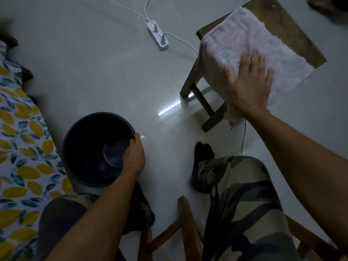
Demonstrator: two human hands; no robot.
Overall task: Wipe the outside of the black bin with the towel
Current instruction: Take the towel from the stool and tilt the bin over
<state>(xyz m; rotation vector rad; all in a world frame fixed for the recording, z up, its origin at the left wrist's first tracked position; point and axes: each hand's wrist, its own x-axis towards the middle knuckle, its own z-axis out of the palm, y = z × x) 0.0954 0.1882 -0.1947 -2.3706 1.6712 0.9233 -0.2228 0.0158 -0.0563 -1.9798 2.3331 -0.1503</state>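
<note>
The black bin (79, 140) stands upright on the pale floor at lower left, its open mouth facing me. My left hand (134, 155) grips its right rim, fingers curled inside. A pale pink towel (250, 44) lies draped over a wooden stool (278, 21) at upper right, one end hanging down the near side. My right hand (251, 85) rests flat on the towel's near edge with the fingers spread; it does not grip the cloth.
A white power strip (157, 35) with a lit red switch and cables lies on the floor beyond. A lemon-print bedsheet (20, 151) borders the left. My camouflage-trousered legs (241, 204) and a wooden chair frame (188, 228) fill the bottom.
</note>
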